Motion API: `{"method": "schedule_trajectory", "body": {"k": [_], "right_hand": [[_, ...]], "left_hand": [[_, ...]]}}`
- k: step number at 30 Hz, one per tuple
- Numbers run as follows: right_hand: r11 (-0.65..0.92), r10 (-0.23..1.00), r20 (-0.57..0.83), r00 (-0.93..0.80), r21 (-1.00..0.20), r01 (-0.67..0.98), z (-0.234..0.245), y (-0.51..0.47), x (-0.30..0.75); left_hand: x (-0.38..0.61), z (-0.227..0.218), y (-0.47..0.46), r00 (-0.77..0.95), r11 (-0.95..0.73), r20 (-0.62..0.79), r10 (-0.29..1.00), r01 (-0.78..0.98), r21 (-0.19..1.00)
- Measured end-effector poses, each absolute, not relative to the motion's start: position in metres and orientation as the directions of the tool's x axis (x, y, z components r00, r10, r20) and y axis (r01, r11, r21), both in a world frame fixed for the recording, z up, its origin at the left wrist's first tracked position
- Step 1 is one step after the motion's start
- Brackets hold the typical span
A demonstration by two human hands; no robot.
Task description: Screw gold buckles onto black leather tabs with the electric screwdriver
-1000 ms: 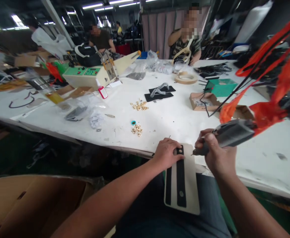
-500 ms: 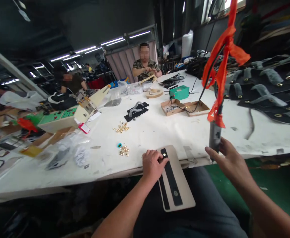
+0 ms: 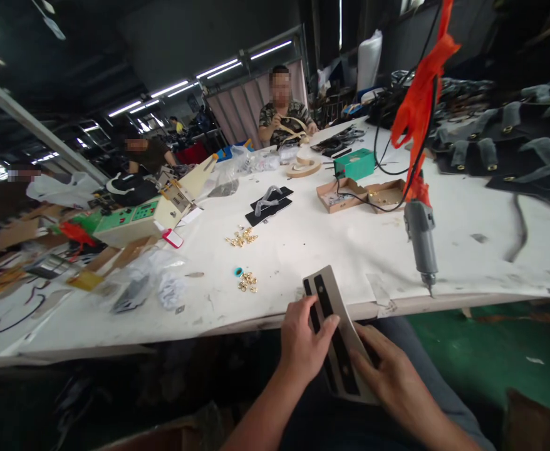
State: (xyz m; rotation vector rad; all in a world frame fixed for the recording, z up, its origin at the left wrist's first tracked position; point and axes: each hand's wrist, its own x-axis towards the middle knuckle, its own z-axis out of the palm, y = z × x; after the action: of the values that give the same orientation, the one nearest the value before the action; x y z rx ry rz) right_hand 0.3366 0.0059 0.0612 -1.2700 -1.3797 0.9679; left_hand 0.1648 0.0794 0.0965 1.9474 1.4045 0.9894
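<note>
My left hand (image 3: 306, 341) and my right hand (image 3: 390, 376) both grip a beige panel with black strips (image 3: 327, 298) over my lap, at the near edge of the white table (image 3: 331, 244). The left thumb lies across a black strip; the right fingers wrap its lower right edge. A grey power screwdriver (image 3: 421, 241) hangs free on a black cable wrapped in orange tape (image 3: 418, 100), tip just above the table edge, to the right of my hands.
Gold metal fittings lie in two piles (image 3: 247, 282) (image 3: 242, 238) beside a teal ring (image 3: 238, 272). Cardboard trays (image 3: 341, 194), a green box (image 3: 354, 164), a tape roll (image 3: 306, 166), a green-panelled machine (image 3: 134, 220) and black straps (image 3: 505, 150) crowd the table. People sit at its far side (image 3: 282, 113).
My right hand let go of the screwdriver, which now hangs by itself, and came down onto the panel. The panel has lifted off the table edge and tilted between both hands.
</note>
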Motion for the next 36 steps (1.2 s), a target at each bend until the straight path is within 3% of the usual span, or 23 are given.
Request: {"method": "schedule_trajectory", "body": {"k": [3,6,10,15,18,24,32,36], "right_hand": [[0.348,0.937,0.331,-0.114,-0.855,0.384,0.075,0.005,0.318],[0.434,0.9,0.344,-0.269,-0.768,0.47,0.086,-0.002,0.303],[0.431,0.876,0.286,-0.387,-0.825,0.366,0.107,-0.003,0.305],[0.407,0.906,0.42,-0.046,-0.838,0.363,0.128,0.024,0.33],[0.361,0.911,0.41,0.027,-0.829,0.426,0.128,0.048,0.335],[0.306,0.933,0.359,0.021,-0.826,0.474,0.115,0.067,0.329],[0.544,0.797,0.587,-0.142,-0.596,0.59,0.111,0.076,0.337],[0.596,0.782,0.587,-0.208,-0.61,0.522,0.109,0.083,0.343]], "left_hand": [[0.164,0.103,0.058,0.09,-0.103,0.089,0.992,0.166,0.981],[0.163,0.109,0.046,-0.026,0.059,-0.06,0.998,-0.032,0.998],[0.156,0.111,0.047,-0.117,0.162,-0.171,0.978,-0.085,0.983],[0.152,0.113,0.054,-0.067,0.149,-0.157,0.985,-0.11,0.983],[0.156,0.119,0.052,0.024,0.144,-0.143,0.989,-0.045,0.989],[0.163,0.125,0.047,0.129,0.108,-0.106,0.986,-0.005,0.994],[0.157,0.124,0.054,0.14,0.18,-0.166,0.976,-0.092,0.979],[0.156,0.128,0.057,0.191,0.243,-0.202,0.961,-0.227,0.943]]}}
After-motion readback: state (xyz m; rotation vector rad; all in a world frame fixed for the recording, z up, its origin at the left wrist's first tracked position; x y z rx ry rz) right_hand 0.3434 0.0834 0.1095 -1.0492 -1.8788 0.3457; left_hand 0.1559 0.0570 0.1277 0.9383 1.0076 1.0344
